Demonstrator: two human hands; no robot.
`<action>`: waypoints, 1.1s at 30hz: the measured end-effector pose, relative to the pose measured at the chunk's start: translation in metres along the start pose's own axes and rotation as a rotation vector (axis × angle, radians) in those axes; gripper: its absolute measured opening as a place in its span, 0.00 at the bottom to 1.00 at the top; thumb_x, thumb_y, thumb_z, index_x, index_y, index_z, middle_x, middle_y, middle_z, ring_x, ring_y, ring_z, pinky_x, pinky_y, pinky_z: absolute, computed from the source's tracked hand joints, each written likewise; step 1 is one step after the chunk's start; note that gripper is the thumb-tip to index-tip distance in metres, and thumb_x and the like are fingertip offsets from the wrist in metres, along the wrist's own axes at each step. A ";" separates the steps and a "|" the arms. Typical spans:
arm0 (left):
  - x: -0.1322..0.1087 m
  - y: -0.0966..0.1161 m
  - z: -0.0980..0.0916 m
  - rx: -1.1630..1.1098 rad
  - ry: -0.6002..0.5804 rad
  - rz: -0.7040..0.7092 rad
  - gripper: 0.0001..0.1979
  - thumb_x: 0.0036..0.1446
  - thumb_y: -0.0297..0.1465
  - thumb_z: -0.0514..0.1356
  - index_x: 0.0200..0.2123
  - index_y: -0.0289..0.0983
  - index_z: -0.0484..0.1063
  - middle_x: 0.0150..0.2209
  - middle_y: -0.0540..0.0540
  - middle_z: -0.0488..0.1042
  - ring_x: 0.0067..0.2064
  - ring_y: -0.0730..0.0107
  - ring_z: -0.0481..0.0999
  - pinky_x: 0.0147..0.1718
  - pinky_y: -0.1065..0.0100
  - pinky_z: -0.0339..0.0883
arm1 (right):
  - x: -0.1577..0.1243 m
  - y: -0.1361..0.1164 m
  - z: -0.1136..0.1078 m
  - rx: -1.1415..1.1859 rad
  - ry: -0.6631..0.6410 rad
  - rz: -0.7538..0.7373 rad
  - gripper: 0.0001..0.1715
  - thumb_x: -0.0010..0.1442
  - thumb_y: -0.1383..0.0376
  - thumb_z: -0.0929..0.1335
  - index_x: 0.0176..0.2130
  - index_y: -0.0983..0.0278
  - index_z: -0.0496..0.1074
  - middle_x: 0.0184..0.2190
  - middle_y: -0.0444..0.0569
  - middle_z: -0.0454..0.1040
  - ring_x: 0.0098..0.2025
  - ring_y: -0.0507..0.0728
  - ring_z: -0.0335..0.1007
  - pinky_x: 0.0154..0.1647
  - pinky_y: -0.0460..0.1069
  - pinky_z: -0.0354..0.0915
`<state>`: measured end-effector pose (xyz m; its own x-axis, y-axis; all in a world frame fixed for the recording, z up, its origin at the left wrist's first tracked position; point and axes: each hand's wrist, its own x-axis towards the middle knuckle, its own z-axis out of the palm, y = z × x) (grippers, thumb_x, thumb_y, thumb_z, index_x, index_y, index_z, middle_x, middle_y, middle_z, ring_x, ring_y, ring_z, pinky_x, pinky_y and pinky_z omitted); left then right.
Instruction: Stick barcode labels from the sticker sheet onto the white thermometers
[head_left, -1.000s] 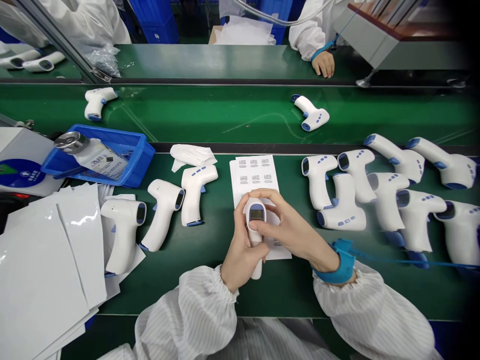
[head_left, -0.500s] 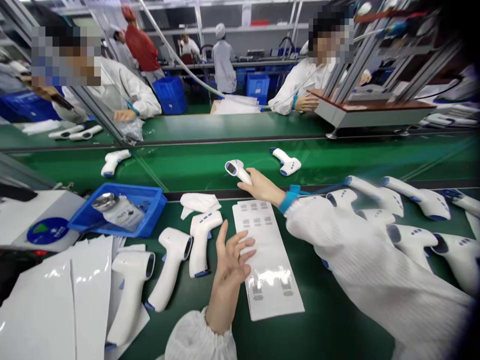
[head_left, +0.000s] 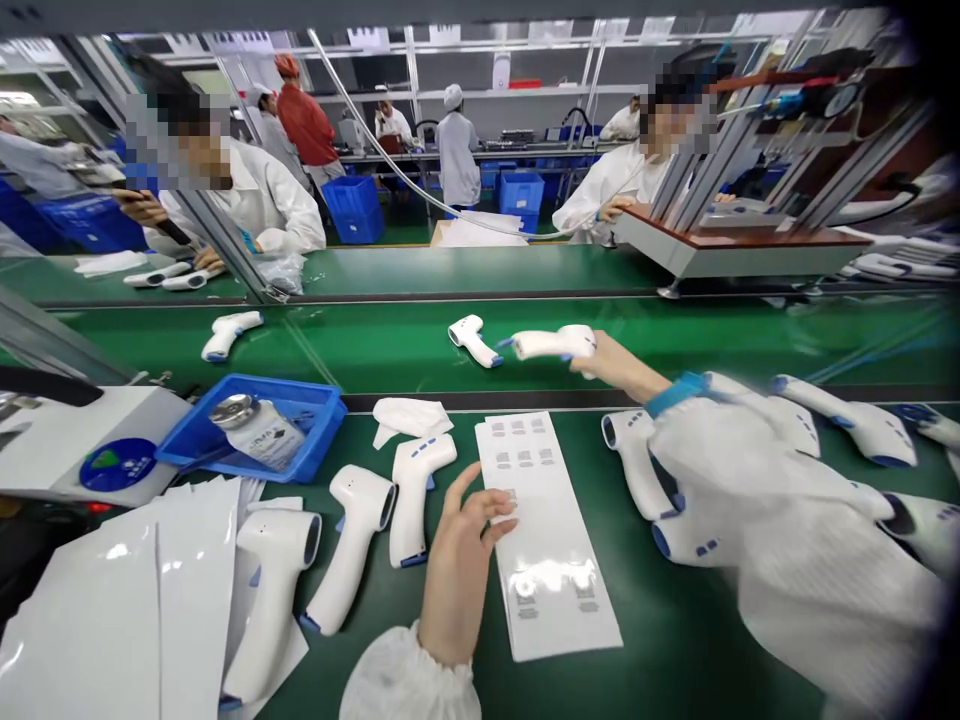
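Observation:
My right hand (head_left: 619, 362) reaches over the green conveyor belt (head_left: 360, 345), its fingers closed around the head of a white infrared thermometer (head_left: 544, 344) whose handle points left. Just left of it another infrared thermometer (head_left: 470, 338) lies on the belt. Over the left edge of a sheet of printed labels (head_left: 551, 530) is my left hand (head_left: 461, 555), fingers loosely bent and apart. A small clear patch shows by its fingertips; I cannot make out what it is. Left of this hand, several more thermometers (head_left: 352, 545) lie on the green bench.
A blue tray (head_left: 334, 425) with a metal-capped bottle stands at left, near glossy white sheets (head_left: 82, 610). More thermometers (head_left: 870, 425) lie under and beyond my right sleeve. A fixture on metal posts (head_left: 742, 245) stands across the belt, where two co-workers in white sit.
The thermometer my right hand held now lies on the belt. That hand has moved right and taken hold of another one there. My left hand's fingers have drawn closer together.

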<state>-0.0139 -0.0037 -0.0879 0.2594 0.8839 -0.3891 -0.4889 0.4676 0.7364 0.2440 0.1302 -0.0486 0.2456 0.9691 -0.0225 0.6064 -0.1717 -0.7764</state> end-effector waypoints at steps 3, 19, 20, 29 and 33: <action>-0.007 0.009 0.010 -0.194 -0.150 -0.141 0.40 0.55 0.37 0.61 0.67 0.44 0.48 0.44 0.42 0.72 0.45 0.58 0.74 0.47 0.52 0.70 | -0.059 -0.004 0.009 0.081 -0.323 -0.233 0.29 0.48 0.74 0.73 0.50 0.63 0.71 0.42 0.46 0.76 0.41 0.56 0.73 0.43 0.50 0.70; -0.038 -0.037 0.018 0.511 -0.007 -0.054 0.39 0.60 0.41 0.60 0.68 0.54 0.40 0.36 0.50 0.66 0.21 0.77 0.63 0.20 0.69 0.66 | -0.232 0.078 0.049 0.047 -0.152 -0.161 0.08 0.63 0.61 0.68 0.39 0.54 0.79 0.45 0.49 0.76 0.47 0.62 0.74 0.46 0.59 0.73; -0.037 -0.038 0.018 0.534 -0.012 -0.045 0.38 0.61 0.42 0.59 0.68 0.53 0.41 0.35 0.50 0.66 0.20 0.77 0.62 0.19 0.69 0.65 | -0.231 0.078 0.050 0.066 -0.156 -0.156 0.08 0.64 0.60 0.68 0.39 0.54 0.79 0.44 0.49 0.77 0.47 0.62 0.73 0.46 0.59 0.73; -0.037 -0.042 0.018 0.504 -0.007 -0.025 0.36 0.61 0.41 0.59 0.67 0.52 0.44 0.32 0.51 0.67 0.20 0.77 0.60 0.17 0.72 0.61 | -0.221 0.071 0.052 0.022 -0.199 -0.180 0.07 0.62 0.62 0.68 0.32 0.59 0.76 0.39 0.50 0.75 0.43 0.61 0.72 0.43 0.58 0.70; -0.036 -0.044 0.012 0.519 -0.063 -0.034 0.33 0.64 0.41 0.56 0.67 0.56 0.43 0.34 0.52 0.66 0.19 0.80 0.60 0.19 0.71 0.64 | -0.233 0.049 0.040 -0.136 -0.253 -0.427 0.08 0.60 0.71 0.66 0.31 0.61 0.70 0.36 0.49 0.75 0.40 0.60 0.70 0.41 0.56 0.67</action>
<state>0.0083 -0.0564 -0.0993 0.3256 0.8590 -0.3952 -0.0068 0.4201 0.9075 0.1860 -0.0965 -0.1069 -0.2263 0.9674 0.1136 0.7100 0.2436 -0.6608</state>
